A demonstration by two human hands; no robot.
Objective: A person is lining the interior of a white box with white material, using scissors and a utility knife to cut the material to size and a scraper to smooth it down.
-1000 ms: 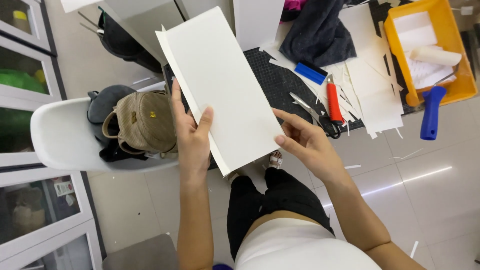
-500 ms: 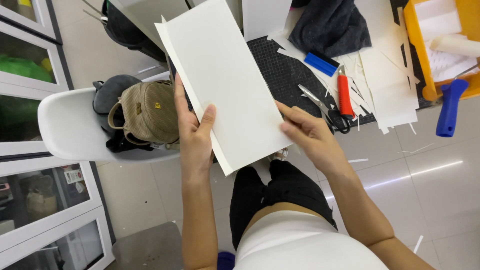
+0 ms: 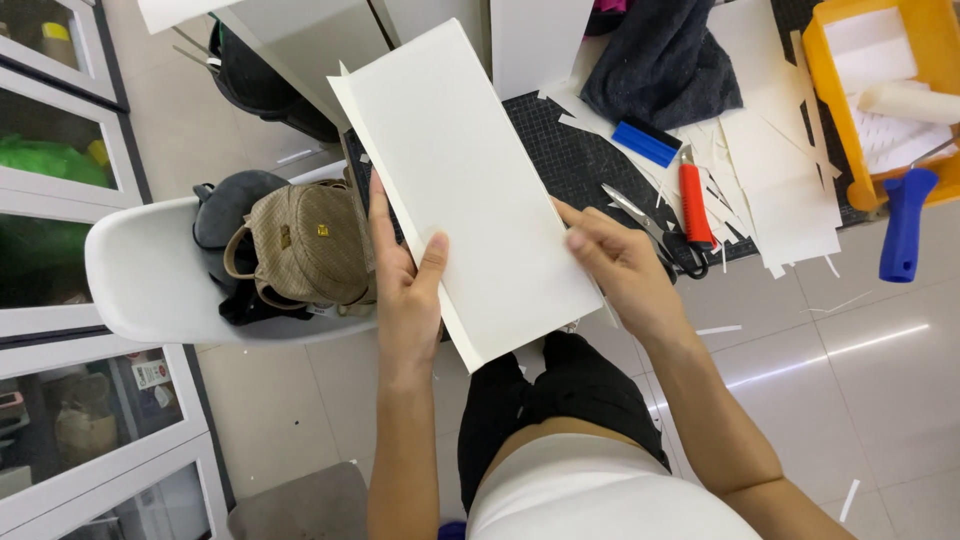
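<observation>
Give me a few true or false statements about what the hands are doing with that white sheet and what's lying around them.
1. Both hands hold the white sheet. True: left hand and right hand grip opposite edges.
2. A tan bag sits on the white chair. True.
3. The right hand holds the scissors. False: they lie on the black mat.
4. The roller handle is green. False: it is blue.

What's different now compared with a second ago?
Very little. The white sheet has shifted slightly up and right in view, mostly because the camera moved. The left hand still grips its left edge, thumb on top; the right hand still holds its right edge. The tan backpack on the white chair and the scissors stayed put.
</observation>
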